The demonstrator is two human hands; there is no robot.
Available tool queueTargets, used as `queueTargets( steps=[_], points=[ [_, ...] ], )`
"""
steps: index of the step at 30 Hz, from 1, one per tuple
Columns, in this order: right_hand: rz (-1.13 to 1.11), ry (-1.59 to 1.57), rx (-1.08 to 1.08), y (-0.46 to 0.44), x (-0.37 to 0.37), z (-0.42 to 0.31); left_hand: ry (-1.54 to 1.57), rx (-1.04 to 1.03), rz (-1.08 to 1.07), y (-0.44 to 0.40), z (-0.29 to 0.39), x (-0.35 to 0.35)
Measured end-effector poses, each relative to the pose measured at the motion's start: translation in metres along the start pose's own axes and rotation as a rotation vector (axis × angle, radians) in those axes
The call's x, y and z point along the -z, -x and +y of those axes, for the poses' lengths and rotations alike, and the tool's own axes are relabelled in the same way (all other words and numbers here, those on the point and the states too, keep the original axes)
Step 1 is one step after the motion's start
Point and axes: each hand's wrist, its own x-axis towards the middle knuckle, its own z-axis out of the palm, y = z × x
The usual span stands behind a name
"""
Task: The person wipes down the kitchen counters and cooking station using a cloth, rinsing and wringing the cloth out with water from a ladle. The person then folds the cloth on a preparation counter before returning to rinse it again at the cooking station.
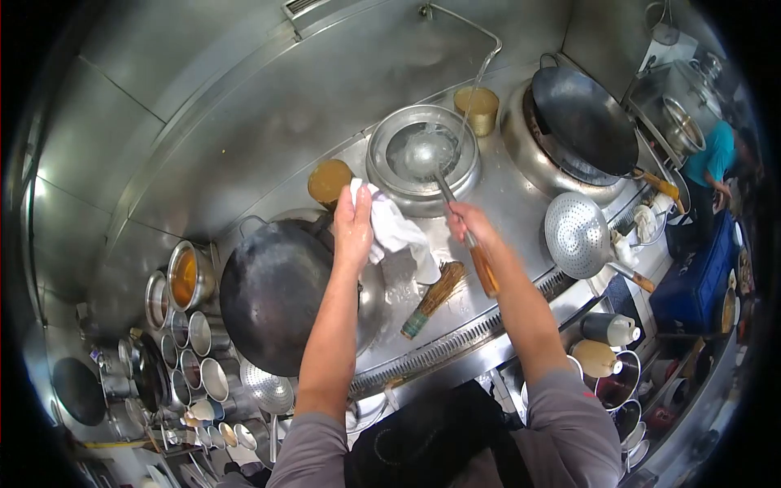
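My right hand grips a ladle by its long handle, which ends in wood. The ladle's bowl rests in the water of a round metal basin. In my left hand is a white cloth, hanging down to the right; the grip is partly hidden behind the fingers. A bamboo wok brush lies on the wet steel counter below the cloth. Left of my left forearm a dark wok sits tilted.
Water runs from a bent tap toward the basin. Another wok sits tilted on the right burner, near a perforated skimmer. Two yellowish tins flank the basin. Several metal pots crowd the left. A person stands far right.
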Motion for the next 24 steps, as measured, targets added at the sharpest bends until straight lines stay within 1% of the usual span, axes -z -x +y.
queueTargets(
  steps=[1,2,4,6,7,8,10,11,12,13,14,15,16,17,18,19,20,22,23,24],
  points=[
    [-0.013,-0.058,0.006,0.018,-0.001,0.005,0.320,0.183,-0.011,-0.001,-0.026,-0.006],
    [-0.014,-0.059,0.010,0.036,-0.005,0.007,0.431,0.353,0.023,0.000,-0.047,-0.012],
    [-0.016,-0.075,0.023,0.073,-0.016,0.009,0.540,0.574,0.038,0.003,-0.099,-0.021],
    [-0.019,-0.012,0.044,0.113,-0.029,0.007,0.475,0.617,-0.057,0.004,-0.170,-0.032],
    [-0.025,0.049,0.064,0.129,-0.036,0.006,0.370,0.698,-0.076,0.004,-0.189,-0.040],
    [-0.028,0.055,0.056,0.144,-0.043,0.006,0.387,0.736,-0.183,0.003,-0.208,-0.045],
    [0.015,0.143,0.041,0.165,-0.052,0.007,0.292,0.760,-0.206,0.006,-0.169,-0.070],
    [0.044,0.181,0.019,0.168,-0.049,0.014,0.295,0.769,-0.208,0.003,-0.170,-0.076],
    [0.056,0.177,0.012,0.171,-0.047,0.022,0.240,0.653,-0.251,0.000,-0.173,-0.082],
    [0.110,0.265,0.118,0.174,-0.047,0.033,0.185,0.540,-0.297,-0.001,-0.177,-0.089],
    [0.165,0.355,0.223,0.176,-0.044,0.044,0.185,0.554,-0.310,-0.002,-0.180,-0.089],
    [0.254,0.465,0.276,0.177,-0.036,0.055,0.066,0.416,-0.375,-0.008,-0.184,-0.080],
    [0.261,0.462,0.271,0.174,-0.023,0.069,-0.052,0.270,-0.434,-0.013,-0.175,-0.072],
    [0.422,0.747,0.513,0.172,-0.009,0.083,-0.054,0.274,-0.441,-0.017,-0.165,-0.069],
    [0.581,1.033,0.754,0.175,0.001,0.092,-0.008,0.327,-0.414,-0.018,-0.125,-0.064],
    [0.656,1.032,0.501,0.186,0.002,0.090,0.038,0.379,-0.383,-0.019,-0.086,-0.059],
    [0.656,1.030,0.497,0.188,0.015,0.102,0.035,0.382,-0.384,-0.022,-0.060,-0.053],
    [0.791,1.186,0.650,0.185,0.053,0.138,0.045,0.177,-0.439,-0.026,-0.013,-0.041],
    [0.797,1.191,0.539,0.191,0.057,0.143,0.042,0.177,-0.439,-0.025,0.009,-0.036],
    [0.796,1.189,0.543,0.192,0.066,0.149,0.039,0.109,-0.439,-0.025,0.031,-0.033]
  ],
)
